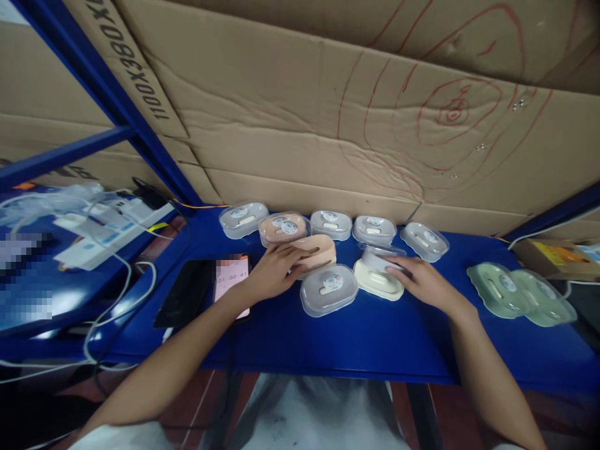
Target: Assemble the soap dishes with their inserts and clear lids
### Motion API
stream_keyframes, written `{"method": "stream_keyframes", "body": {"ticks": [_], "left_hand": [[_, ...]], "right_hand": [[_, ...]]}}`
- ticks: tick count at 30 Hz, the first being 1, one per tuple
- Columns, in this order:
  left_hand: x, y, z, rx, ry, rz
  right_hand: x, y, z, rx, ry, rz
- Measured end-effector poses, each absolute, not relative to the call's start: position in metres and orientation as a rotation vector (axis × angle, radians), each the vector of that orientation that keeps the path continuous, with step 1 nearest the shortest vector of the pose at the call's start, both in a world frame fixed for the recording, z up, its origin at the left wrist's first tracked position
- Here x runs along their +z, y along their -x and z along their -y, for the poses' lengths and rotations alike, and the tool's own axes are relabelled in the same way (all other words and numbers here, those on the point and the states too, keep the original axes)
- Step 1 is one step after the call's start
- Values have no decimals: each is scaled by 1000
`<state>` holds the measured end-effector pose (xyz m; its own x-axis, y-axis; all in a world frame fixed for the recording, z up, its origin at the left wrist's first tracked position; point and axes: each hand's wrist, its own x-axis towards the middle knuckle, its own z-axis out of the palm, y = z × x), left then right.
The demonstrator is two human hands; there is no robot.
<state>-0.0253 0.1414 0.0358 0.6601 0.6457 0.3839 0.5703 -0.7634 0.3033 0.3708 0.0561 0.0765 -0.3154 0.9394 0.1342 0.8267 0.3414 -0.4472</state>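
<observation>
My left hand [276, 270] is closed on a peach oval plastic soap box [319, 251], tilted up at its edge. My right hand [424, 284] grips a pale grey soap box [375, 259], which is tipped over a cream soap box piece [382, 287]; whether the two touch I cannot tell. Between the hands, nearer to me, lies a grey soap box [329, 290] with a clear lid and a round sticker. Behind my left hand is another peach soap box [284, 230] under a clear lid.
Several grey lidded boxes [331, 225] line the back of the blue table [375, 344] by a cardboard wall [281, 112]. Two green boxes [499, 289] overlap at right. A lit phone [232, 287] lies left. Cables and a power strip [112, 231] clutter the far left.
</observation>
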Motion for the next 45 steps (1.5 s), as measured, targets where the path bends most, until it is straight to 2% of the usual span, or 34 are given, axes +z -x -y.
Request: {"method": "stream_keyframes", "body": {"ticks": [4, 6, 9, 11, 17, 26, 34, 38, 45], "left_hand": [[40, 21, -136, 946, -2707, -1099], [44, 20, -131, 1019, -2749, -999], [48, 19, -119, 857, -2800, -648], [50, 17, -111, 697, -2826, -518], [47, 12, -104, 610, -2819, -617], [47, 14, -104, 1050, -2923, -660], [48, 7, -88, 707, -3189, -329], [41, 3, -92, 517, -3148, -453], [41, 2, -92, 535, -2983, -583]], "right_hand": [[70, -388, -67, 181, 1594, 1906], [61, -404, -75, -20, 1640, 1815], [43, -431, -86, -317, 1909, 1752], [33, -447, -92, -394, 2090, 1713], [27, -467, -95, -449, 2185, 1662], [34, -470, -95, -547, 2188, 1634], [10, -446, -102, -397, 2139, 1870], [11, -450, -105, -386, 2164, 1802], [28, -442, -95, -402, 2094, 1731]]}}
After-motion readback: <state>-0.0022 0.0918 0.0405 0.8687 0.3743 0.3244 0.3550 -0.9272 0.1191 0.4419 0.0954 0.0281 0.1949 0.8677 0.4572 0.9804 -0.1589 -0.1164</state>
